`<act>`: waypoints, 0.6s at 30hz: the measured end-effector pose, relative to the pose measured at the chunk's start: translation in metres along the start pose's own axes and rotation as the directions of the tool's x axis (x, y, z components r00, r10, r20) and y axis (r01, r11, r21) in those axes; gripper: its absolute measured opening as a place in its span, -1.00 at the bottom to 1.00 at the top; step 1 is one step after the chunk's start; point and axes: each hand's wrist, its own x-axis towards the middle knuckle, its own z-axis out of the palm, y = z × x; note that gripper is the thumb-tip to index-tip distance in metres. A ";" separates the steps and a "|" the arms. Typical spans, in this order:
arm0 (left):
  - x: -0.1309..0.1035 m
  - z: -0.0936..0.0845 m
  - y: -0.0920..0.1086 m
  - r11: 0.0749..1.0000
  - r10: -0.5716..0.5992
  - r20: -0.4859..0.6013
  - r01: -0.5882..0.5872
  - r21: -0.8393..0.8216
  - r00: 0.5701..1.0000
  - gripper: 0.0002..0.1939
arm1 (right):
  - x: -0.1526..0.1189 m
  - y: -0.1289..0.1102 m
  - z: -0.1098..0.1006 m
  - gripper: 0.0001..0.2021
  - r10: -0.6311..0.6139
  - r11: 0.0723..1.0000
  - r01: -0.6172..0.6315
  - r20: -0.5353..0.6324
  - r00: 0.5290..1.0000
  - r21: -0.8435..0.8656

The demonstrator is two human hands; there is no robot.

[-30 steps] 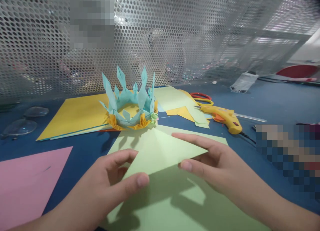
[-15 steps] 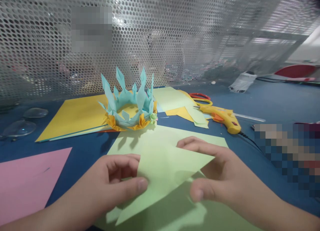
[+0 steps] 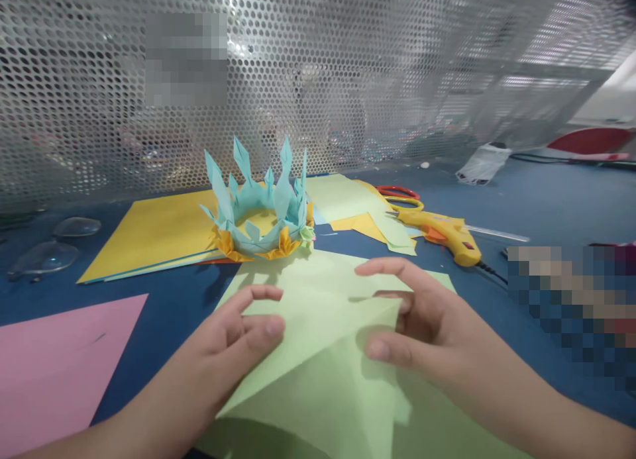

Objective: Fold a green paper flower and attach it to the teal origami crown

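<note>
A pale green sheet of paper [image 3: 338,373] with a pointed corner is tilted between my hands, above a larger pale green sheet [image 3: 328,273] on the table. My right hand [image 3: 422,320] has the upper right corner of the tilted paper between its thumb and curled lower fingers, with the index finger stretched out above. Beside the paper's left side is my left hand [image 3: 238,340], thumb and index finger apart, holding nothing I can see. Just beyond the hands stands a light blue folded-paper crown [image 3: 253,214] with orange and green paper flowers around its base.
Yellow paper [image 3: 159,227] lies under and left of the crown, pink paper [image 3: 69,359] at the near left, glasses [image 3: 50,257] behind it. Red- and yellow-handled scissors [image 3: 400,197] and a yellow glue gun [image 3: 437,230] with a cord lie right. A perforated metal panel [image 3: 298,81] closes the back.
The small green paper has turned, its pointed corner swinging down and toward me. My left fingers have come off it and spread; the right hand now has its corner.
</note>
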 end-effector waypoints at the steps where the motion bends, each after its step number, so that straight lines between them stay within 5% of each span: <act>1: 0.002 -0.001 -0.001 0.999 0.045 -0.021 -0.045 -0.003 0.999 -0.49 | 0.001 0.000 0.000 -0.56 -0.041 0.997 0.036 -0.059 0.997 -0.075; 6: 0.003 -0.003 -0.003 0.936 0.301 -0.100 -0.275 0.218 0.948 -0.54 | 0.003 0.000 0.000 -0.78 -0.054 0.938 0.007 -0.125 0.991 -0.345; 10: 0.001 -0.006 -0.005 0.715 0.513 0.037 -0.450 0.535 0.858 -0.99 | 0.004 0.002 -0.002 -0.88 -0.058 0.883 0.006 -0.096 0.994 -0.470; 11: 0.002 -0.007 -0.006 0.652 0.550 0.069 -0.480 0.587 0.832 -0.96 | 0.005 0.003 -0.002 -0.89 -0.072 0.862 0.016 -0.091 0.993 -0.506; 18: 0.011 -0.013 -0.009 0.491 0.582 0.174 -0.514 0.704 0.794 -0.91 | 0.010 0.016 -0.010 -0.86 -0.080 0.797 0.043 -0.034 0.996 -0.603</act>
